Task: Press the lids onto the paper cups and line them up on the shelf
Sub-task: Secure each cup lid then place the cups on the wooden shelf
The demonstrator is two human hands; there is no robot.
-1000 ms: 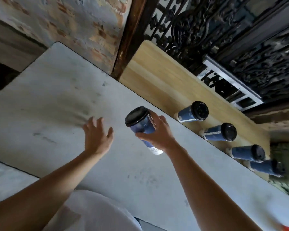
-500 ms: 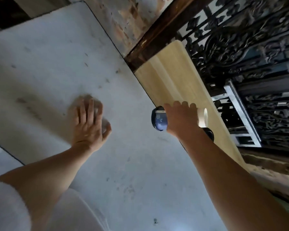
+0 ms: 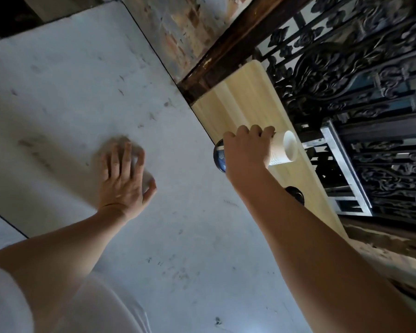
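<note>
The right hand [image 3: 246,152] curls round a blue-and-white paper cup [image 3: 282,150] held on its side above the pale wooden shelf [image 3: 238,99], while the left hand [image 3: 124,179] rests flat, fingers spread, on the grey tabletop [image 3: 82,80].

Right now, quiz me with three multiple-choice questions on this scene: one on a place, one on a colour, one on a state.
1. Where does the left hand rest?
A. wooden shelf
B. grey tabletop
C. iron grille

2. What colour is the bottom end of the paper cup?
A. red
B. green
C. white

3. How is the paper cup placed?
A. tipped sideways in the grip of the right hand
B. upright and released
C. crushed flat

Answers:
1. B, its straight fingers lie flat on the grey tabletop.
2. C, the white bottom shows past the knuckles.
3. A, the fingers wrap its middle and its bottom points sideways.
</note>
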